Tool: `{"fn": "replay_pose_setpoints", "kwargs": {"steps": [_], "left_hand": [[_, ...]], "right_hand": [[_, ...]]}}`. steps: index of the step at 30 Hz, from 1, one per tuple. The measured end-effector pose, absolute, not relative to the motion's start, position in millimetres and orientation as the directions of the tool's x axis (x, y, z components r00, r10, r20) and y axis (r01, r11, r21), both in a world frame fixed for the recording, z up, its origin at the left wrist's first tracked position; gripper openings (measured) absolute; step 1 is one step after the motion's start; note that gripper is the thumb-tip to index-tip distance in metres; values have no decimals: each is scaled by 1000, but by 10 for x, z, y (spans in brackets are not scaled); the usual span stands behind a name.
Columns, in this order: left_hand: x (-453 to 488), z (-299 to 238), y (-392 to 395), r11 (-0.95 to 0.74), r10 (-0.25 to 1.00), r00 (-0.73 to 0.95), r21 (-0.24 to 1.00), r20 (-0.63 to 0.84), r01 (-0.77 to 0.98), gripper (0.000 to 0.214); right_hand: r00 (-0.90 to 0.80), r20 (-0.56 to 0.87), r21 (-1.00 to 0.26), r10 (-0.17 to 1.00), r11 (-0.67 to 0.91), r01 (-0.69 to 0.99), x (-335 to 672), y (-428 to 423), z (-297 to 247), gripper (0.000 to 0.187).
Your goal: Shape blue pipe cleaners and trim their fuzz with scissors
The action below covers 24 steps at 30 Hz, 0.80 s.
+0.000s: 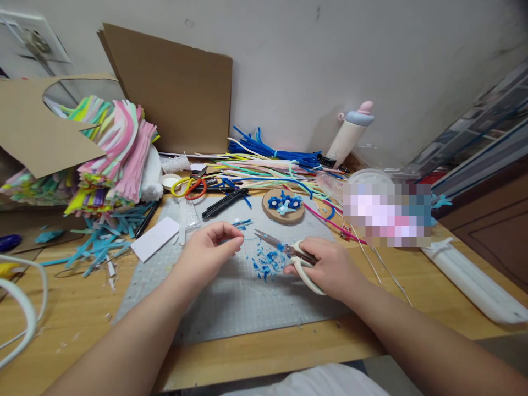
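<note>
In my right hand is a pair of white-handled scissors, its blades pointing left over the mat. Blue fuzz clippings lie scattered under and around the blades, and some cling to the metal. My left hand is left of the scissor tips, with thumb and fingers pinched together; whatever they hold is too small to make out. Short blue pieces lie just behind its fingertips. Beyond the scissors, blue fuzzy flowers with white centres rest on a round wooden slice.
A grey cutting mat covers the table's middle. Behind are red-and-yellow scissors, a black tool and many pipe cleaners. A white card and pastel bundles stand left; a bottle is at the wall.
</note>
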<state>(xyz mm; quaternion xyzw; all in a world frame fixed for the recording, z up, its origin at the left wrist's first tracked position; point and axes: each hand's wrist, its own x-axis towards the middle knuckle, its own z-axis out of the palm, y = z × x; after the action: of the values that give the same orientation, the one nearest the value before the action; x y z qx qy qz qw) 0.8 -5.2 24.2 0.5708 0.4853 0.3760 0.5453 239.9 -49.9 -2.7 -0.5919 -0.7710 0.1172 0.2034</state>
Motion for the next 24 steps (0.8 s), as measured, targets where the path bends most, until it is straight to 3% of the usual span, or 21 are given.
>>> {"fn": "replay_pose_setpoints", "kwargs": {"steps": [3,7,12,15,19,24], "left_hand": [[28,219,-77,-127,956,293,933,25,337,14],[49,203,-100,-247,918,385,894,93,373,16],[29,189,-82,-24,899,421,945,-122,326,25],[15,210,-78,79,890,412,957,-195,281,25],[7,251,-84,167,872,425,964,-242,206,21],[22,248,-98,54,889,421,954,-181,295,23]], "right_hand": [[-234,160,-420,959,281,863,2397,-502,-28,36],[-244,135,-461,960,279,843,2376,-514,-25,37],[-257,-168,-719,952,60,692,2354,-501,-11,35],[-280,-259,-818,924,-55,573,2396,-467,-17,34],[-196,-166,-800,967,-16,600,2444,-439,-6,32],[-225,84,-595,971,230,770,2387,-477,37,30]]}}
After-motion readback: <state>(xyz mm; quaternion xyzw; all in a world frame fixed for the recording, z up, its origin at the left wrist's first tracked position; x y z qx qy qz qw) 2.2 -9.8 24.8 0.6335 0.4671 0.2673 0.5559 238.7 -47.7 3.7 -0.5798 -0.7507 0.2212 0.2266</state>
